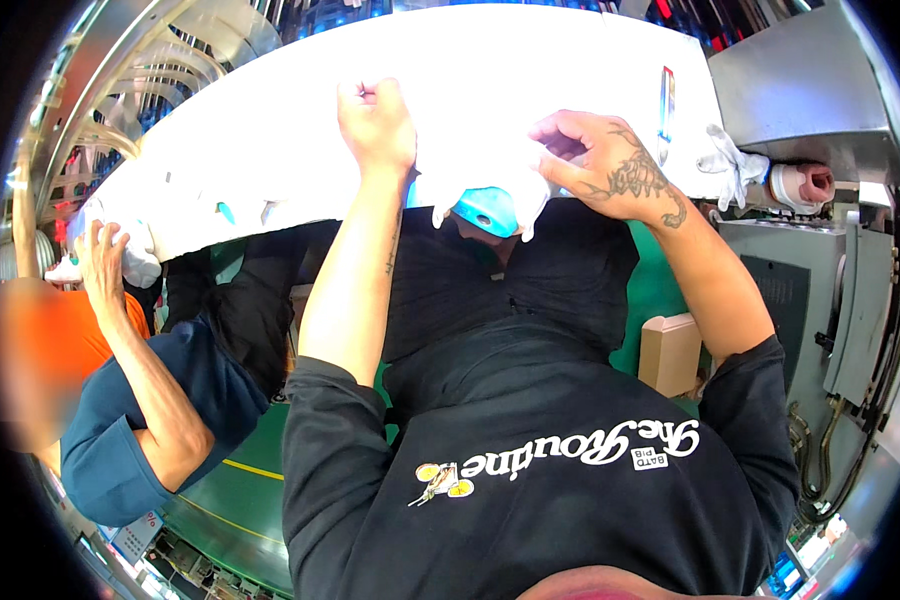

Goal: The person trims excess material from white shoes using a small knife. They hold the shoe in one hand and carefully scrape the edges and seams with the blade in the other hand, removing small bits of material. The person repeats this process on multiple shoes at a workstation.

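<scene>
Over the white, glaring worktop (470, 60), my left hand (378, 128) is closed, fingers curled in; a small dark bit shows at the fingertips, too small to name. To its right, my right hand (610, 165) has its fingers and thumb bent together near the front edge. Whatever lies between them is lost in the bright white. Between my hands, at the edge nearest my body, sits a blue rounded piece (488, 210) with a hole in it. White material hangs on both sides of it; its kind cannot be made out.
A slim red-tipped tool (667, 105) lies at the right of the worktop. Beyond it are white gloves (730, 166) and a white roll (802, 187), beside a grey metal cabinet (785, 290). A cardboard box (670, 353) stands below. At the left, a co-worker (165, 400) reaches over the edge.
</scene>
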`<action>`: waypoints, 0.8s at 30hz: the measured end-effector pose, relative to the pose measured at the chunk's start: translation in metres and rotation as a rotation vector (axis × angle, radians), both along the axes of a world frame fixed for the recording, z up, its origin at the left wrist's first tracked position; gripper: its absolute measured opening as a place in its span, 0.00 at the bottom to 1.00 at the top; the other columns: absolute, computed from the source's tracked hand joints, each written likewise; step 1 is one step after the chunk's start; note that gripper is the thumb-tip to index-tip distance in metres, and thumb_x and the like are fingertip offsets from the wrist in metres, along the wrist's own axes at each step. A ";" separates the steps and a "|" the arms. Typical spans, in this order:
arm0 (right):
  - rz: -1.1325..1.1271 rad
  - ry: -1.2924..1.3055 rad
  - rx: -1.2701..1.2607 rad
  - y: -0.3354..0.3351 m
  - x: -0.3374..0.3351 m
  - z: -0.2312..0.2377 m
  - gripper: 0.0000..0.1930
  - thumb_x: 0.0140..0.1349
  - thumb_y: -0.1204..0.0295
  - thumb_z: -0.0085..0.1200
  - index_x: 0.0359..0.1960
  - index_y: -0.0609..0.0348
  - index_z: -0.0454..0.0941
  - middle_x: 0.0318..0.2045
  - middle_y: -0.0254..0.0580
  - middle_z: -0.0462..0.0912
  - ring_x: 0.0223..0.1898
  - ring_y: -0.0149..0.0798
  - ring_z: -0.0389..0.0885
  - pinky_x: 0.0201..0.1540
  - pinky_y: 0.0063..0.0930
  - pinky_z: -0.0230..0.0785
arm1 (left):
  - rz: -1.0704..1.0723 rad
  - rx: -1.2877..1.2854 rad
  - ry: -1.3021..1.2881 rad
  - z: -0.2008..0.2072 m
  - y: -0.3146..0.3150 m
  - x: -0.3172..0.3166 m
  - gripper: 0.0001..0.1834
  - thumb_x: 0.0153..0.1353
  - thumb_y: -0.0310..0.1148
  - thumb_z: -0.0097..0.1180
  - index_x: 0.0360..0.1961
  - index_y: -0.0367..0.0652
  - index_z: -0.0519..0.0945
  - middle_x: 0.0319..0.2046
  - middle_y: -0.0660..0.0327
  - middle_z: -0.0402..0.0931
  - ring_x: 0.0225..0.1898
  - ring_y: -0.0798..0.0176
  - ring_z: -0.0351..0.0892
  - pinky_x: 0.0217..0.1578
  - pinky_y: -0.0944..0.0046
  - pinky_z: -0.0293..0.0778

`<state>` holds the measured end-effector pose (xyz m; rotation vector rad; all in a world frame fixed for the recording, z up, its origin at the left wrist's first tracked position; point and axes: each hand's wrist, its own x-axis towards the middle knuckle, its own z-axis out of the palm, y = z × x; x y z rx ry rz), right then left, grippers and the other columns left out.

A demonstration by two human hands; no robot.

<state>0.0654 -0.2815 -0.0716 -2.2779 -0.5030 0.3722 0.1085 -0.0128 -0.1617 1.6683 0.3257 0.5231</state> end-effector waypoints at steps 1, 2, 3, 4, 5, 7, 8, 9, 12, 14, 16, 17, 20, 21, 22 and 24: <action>0.005 0.041 -0.024 0.002 0.002 0.007 0.21 0.67 0.62 0.66 0.55 0.64 0.85 0.43 0.48 0.90 0.45 0.40 0.89 0.53 0.36 0.81 | 0.011 -0.004 -0.018 -0.003 0.000 0.000 0.10 0.67 0.32 0.58 0.35 0.38 0.72 0.26 0.63 0.75 0.29 0.69 0.72 0.33 0.62 0.72; 0.010 0.081 -0.048 0.004 0.004 0.013 0.21 0.67 0.62 0.66 0.54 0.64 0.85 0.42 0.47 0.90 0.44 0.40 0.89 0.53 0.36 0.81 | 0.023 -0.008 -0.037 -0.005 0.001 0.001 0.09 0.67 0.32 0.58 0.36 0.38 0.72 0.25 0.63 0.75 0.29 0.69 0.72 0.33 0.62 0.72; 0.017 0.097 -0.032 0.003 0.005 0.016 0.21 0.67 0.61 0.67 0.53 0.64 0.85 0.40 0.46 0.90 0.42 0.39 0.88 0.51 0.36 0.81 | 0.011 -0.038 -0.022 -0.004 0.000 0.002 0.09 0.67 0.32 0.58 0.36 0.38 0.72 0.26 0.63 0.75 0.29 0.69 0.72 0.33 0.62 0.72; 0.019 0.104 -0.028 0.002 0.006 0.016 0.20 0.66 0.61 0.67 0.53 0.64 0.85 0.39 0.46 0.89 0.42 0.39 0.88 0.51 0.35 0.81 | 0.000 -0.067 -0.006 -0.002 -0.002 0.001 0.09 0.67 0.32 0.58 0.36 0.38 0.72 0.26 0.63 0.75 0.29 0.69 0.72 0.33 0.62 0.72; 0.022 0.110 -0.023 0.001 0.008 0.015 0.20 0.66 0.61 0.67 0.52 0.64 0.85 0.39 0.46 0.89 0.42 0.39 0.88 0.50 0.35 0.81 | -0.011 -0.096 0.009 0.000 -0.002 0.000 0.09 0.67 0.32 0.58 0.36 0.38 0.72 0.26 0.63 0.75 0.29 0.69 0.72 0.34 0.62 0.72; 0.028 0.119 -0.020 0.000 0.009 0.015 0.20 0.66 0.61 0.67 0.51 0.64 0.85 0.38 0.46 0.89 0.41 0.38 0.88 0.49 0.34 0.81 | -0.010 -0.054 0.012 -0.004 -0.001 0.001 0.09 0.67 0.32 0.58 0.37 0.37 0.72 0.26 0.63 0.75 0.29 0.69 0.73 0.34 0.62 0.72; 0.045 0.108 -0.025 0.002 0.010 0.017 0.19 0.66 0.62 0.67 0.51 0.64 0.85 0.38 0.46 0.89 0.41 0.38 0.88 0.49 0.34 0.81 | -0.010 -0.032 0.014 -0.004 0.000 0.001 0.09 0.68 0.32 0.58 0.37 0.37 0.72 0.26 0.62 0.75 0.30 0.69 0.73 0.35 0.62 0.72; 0.057 0.100 -0.028 0.003 0.011 0.018 0.19 0.66 0.62 0.67 0.51 0.64 0.85 0.38 0.46 0.88 0.41 0.38 0.88 0.49 0.34 0.81 | -0.017 -0.046 0.012 -0.004 -0.001 0.001 0.09 0.67 0.32 0.58 0.37 0.38 0.72 0.26 0.62 0.74 0.30 0.69 0.73 0.35 0.62 0.72; 0.062 0.080 -0.031 0.008 0.021 0.017 0.19 0.67 0.63 0.66 0.52 0.66 0.85 0.38 0.46 0.89 0.42 0.38 0.88 0.50 0.33 0.81 | -0.032 -0.081 0.012 -0.002 -0.001 -0.002 0.09 0.67 0.31 0.59 0.38 0.38 0.73 0.28 0.61 0.75 0.31 0.68 0.74 0.36 0.62 0.73; 0.024 0.099 -0.004 0.021 0.031 0.011 0.20 0.68 0.62 0.65 0.53 0.66 0.85 0.39 0.46 0.89 0.42 0.37 0.88 0.50 0.33 0.81 | -0.028 -0.097 0.017 -0.005 -0.001 -0.003 0.09 0.67 0.31 0.59 0.39 0.38 0.73 0.30 0.60 0.75 0.32 0.67 0.74 0.37 0.61 0.73; -0.011 0.202 0.064 0.038 0.039 0.003 0.20 0.75 0.60 0.60 0.55 0.66 0.85 0.39 0.43 0.89 0.39 0.34 0.85 0.49 0.32 0.79 | -0.021 -0.088 0.022 -0.014 0.001 -0.002 0.10 0.67 0.31 0.59 0.41 0.38 0.72 0.31 0.58 0.76 0.33 0.64 0.76 0.39 0.59 0.74; -0.027 0.278 0.075 0.045 0.043 0.002 0.20 0.76 0.60 0.58 0.55 0.65 0.85 0.38 0.42 0.89 0.39 0.33 0.84 0.48 0.31 0.79 | -0.015 -0.083 0.021 -0.019 0.001 -0.003 0.11 0.67 0.31 0.60 0.42 0.37 0.72 0.31 0.57 0.76 0.34 0.62 0.77 0.39 0.58 0.74; 0.089 0.167 -0.027 0.054 0.049 -0.017 0.21 0.81 0.56 0.49 0.56 0.62 0.85 0.38 0.46 0.87 0.40 0.41 0.83 0.51 0.37 0.76 | 0.025 0.002 0.032 -0.029 -0.004 -0.003 0.17 0.67 0.32 0.62 0.48 0.36 0.68 0.36 0.48 0.76 0.38 0.49 0.80 0.44 0.51 0.77; 0.022 0.198 -0.018 0.057 0.048 -0.023 0.20 0.81 0.56 0.48 0.51 0.60 0.85 0.41 0.56 0.87 0.42 0.55 0.84 0.53 0.43 0.76 | 0.032 0.075 0.006 -0.022 -0.006 -0.007 0.17 0.67 0.32 0.62 0.49 0.36 0.68 0.39 0.46 0.76 0.39 0.47 0.80 0.45 0.50 0.77; 0.004 0.084 0.053 0.055 0.045 -0.031 0.21 0.81 0.56 0.47 0.55 0.60 0.85 0.45 0.57 0.88 0.49 0.54 0.86 0.59 0.42 0.75 | 0.064 0.155 0.019 -0.009 -0.010 -0.008 0.18 0.67 0.31 0.61 0.50 0.37 0.67 0.38 0.47 0.76 0.40 0.47 0.82 0.45 0.51 0.78; -0.072 0.316 0.060 0.061 0.042 -0.018 0.23 0.81 0.55 0.48 0.57 0.61 0.85 0.51 0.56 0.89 0.54 0.51 0.87 0.62 0.40 0.75 | 0.009 -0.037 -0.003 -0.001 -0.011 -0.007 0.16 0.68 0.30 0.61 0.49 0.38 0.68 0.34 0.53 0.79 0.35 0.60 0.81 0.40 0.57 0.77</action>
